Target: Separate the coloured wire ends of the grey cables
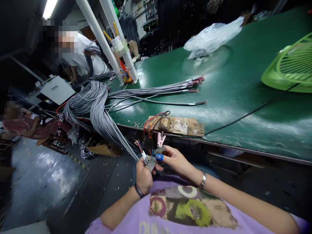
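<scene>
My left hand is closed around the stripped ends of grey cables, with the thumb wrapped in grey tape. Thin coloured wires fan out above this grip. My right hand pinches at a second small bunch of coloured wires close beside the left thumb; its fingertips partly hide them. Blue tape and grey wrapping cover two of its digits. Just beyond the right fingers, a pink clothespin stands near the bench edge. The held cables run back to a thick grey cable bundle draped over the bench.
On the green bench lie a wooden block with red and black leads, sorted cables, a plastic bag and a green fan. A white post rises from it. Co-workers are at the left.
</scene>
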Demonstrator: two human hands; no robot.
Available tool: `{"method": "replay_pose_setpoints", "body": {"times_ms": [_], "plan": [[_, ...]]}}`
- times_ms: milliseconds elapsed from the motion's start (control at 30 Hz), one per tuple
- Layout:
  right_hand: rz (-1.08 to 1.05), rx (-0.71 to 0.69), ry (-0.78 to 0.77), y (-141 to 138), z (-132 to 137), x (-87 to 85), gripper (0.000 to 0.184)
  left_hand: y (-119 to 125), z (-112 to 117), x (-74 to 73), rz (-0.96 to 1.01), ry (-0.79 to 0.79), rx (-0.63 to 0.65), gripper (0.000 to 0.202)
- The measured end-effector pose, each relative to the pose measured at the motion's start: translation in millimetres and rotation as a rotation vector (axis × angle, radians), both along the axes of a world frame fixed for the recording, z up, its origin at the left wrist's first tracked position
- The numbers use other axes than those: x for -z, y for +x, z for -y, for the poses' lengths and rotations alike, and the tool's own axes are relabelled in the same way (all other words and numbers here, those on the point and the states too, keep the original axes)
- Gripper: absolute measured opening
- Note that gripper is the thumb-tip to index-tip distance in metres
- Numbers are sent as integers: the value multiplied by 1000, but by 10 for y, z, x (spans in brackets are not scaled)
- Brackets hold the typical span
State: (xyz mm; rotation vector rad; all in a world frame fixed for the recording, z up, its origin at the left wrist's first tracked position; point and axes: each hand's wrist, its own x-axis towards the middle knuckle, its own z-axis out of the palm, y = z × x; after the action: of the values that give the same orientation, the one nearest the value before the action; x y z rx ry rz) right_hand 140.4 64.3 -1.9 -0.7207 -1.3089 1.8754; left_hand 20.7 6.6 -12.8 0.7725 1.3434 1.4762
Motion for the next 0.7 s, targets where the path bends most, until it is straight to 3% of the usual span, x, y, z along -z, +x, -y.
{"method": "replay_pose_setpoints", "body": {"times_ms": [67, 200, 333, 433, 533, 700], "plan": [[50, 75, 135, 31, 26, 6, 26, -5, -4, -6, 15, 2, 0, 26], [228, 275, 607, 136, 94, 39, 5, -15, -18, -19, 30, -17, -27, 25], [267, 283, 812, 226, 147, 143, 15, -7, -22, -47, 48, -17, -46, 20], [270, 252, 769, 255, 149, 210, 14, 5, -14, -76, 58, -21, -36, 20], [286, 188, 623, 257, 119, 244, 5, 5, -6, -93, 57, -38, -42, 24], [154, 69, 47, 256, 66, 210, 31, -6, -3, -59, 35, -27, -57, 28]]}}
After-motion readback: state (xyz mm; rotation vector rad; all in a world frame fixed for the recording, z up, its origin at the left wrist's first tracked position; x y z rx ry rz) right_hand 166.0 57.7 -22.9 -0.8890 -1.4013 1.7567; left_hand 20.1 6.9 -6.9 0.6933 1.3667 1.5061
